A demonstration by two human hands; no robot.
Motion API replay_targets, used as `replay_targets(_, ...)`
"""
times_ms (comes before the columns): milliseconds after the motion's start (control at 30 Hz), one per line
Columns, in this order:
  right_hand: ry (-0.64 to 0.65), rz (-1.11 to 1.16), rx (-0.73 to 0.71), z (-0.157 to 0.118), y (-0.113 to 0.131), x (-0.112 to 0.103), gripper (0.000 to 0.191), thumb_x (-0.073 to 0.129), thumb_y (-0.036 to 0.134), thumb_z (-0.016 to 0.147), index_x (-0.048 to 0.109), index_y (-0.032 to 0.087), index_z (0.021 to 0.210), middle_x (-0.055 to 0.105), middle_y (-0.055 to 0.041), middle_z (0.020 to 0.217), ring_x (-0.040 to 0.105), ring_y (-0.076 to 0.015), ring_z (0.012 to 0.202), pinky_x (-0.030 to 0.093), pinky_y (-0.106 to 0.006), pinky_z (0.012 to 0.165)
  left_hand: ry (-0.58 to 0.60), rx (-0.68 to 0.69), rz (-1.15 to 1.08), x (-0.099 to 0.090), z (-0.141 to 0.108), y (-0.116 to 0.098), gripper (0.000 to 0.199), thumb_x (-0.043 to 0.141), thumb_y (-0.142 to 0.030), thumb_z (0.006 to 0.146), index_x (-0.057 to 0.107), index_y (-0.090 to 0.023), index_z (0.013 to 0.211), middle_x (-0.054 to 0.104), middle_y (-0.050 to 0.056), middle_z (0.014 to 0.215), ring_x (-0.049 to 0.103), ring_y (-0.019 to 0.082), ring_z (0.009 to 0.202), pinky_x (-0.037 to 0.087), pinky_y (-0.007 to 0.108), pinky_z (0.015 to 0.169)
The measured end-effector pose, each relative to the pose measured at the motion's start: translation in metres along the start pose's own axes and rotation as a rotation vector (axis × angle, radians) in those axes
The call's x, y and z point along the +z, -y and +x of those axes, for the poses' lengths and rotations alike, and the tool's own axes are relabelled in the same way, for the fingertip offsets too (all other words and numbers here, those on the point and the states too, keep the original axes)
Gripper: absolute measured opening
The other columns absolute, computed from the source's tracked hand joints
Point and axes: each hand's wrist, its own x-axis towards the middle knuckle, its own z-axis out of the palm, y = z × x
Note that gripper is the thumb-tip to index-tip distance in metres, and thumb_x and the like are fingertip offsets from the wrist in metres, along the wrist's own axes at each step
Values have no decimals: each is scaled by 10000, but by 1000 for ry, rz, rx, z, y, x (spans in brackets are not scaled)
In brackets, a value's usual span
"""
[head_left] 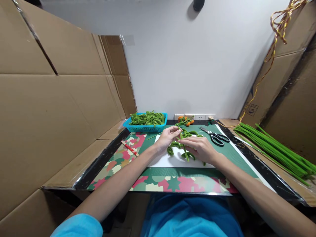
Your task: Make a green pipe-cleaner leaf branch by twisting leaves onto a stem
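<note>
My left hand (166, 141) pinches the upper end of a green fuzzy pipe cleaner piece (184, 152) between thumb and fingertips. Bent over the same piece from the right, my right hand (201, 148) has its fingers closed around its middle, though its thumb is mostly hidden. The piece slants down below both hands. Around it, several curled green pipe cleaner pieces (170, 150) lie on a white sheet (160, 162), some partly covered by my right hand.
A blue basket (145, 129) full of green pieces stands at the back left. Behind my hands lies an orange-and-green fuzzy bunch (185, 121). Black-handled scissors (217, 140) rest to the right, beyond them long green pipe cleaners (276, 153). A red patterned stick (130, 148) lies left. Cardboard walls (61, 108) flank the table.
</note>
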Motion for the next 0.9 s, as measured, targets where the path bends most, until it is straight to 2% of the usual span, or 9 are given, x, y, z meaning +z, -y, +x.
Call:
replay_targets(200,18,45,-7,3,-1,-1,295,613,289,1107,749,301,1368,820,-80,1235,778,-238,1049,621,-339,840,19,20,51,-3,-1,-8,439,962,-449,751,768,-142,998,715,24,788,646,143,694,475,246,646)
replay_targets(333,-24,68,27,2,-5,-1,230,634,386,1098,824,283,1175,796,-93,1214,755,-237,1071,611,-333,831,29,49,91,-5,-1,-13,374,962,-391,748,790,-150,975,760,54,817,671,158,724,474,245,642)
replay_targets(433,-64,69,75,1,-8,-1,306,602,443,1107,835,258,1032,782,-100,1134,743,-229,1007,596,-334,799,37,65,122,-5,0,-14,301,956,-350,742,815,-149,916,771,63,826,671,159,714,485,251,638)
replay_targets(633,-99,54,97,0,-11,-7,407,533,431,1137,767,225,876,733,-101,1002,675,-220,884,541,-334,736,50,82,168,-5,0,-13,228,923,-348,776,859,-169,902,796,77,836,681,176,717,492,250,623)
replay_targets(800,-87,43,80,2,-8,-15,414,542,408,1132,704,221,801,674,-85,939,606,-216,840,499,-339,716,70,73,178,-3,-3,-16,266,901,-394,815,874,-160,939,805,101,832,696,191,731,511,257,632)
replay_targets(900,-87,39,75,2,-7,-16,439,553,387,1125,664,220,734,634,-73,889,562,-212,809,472,-342,695,88,69,177,-1,-5,-18,289,881,-420,834,877,-153,944,808,118,855,723,219,804,528,261,642)
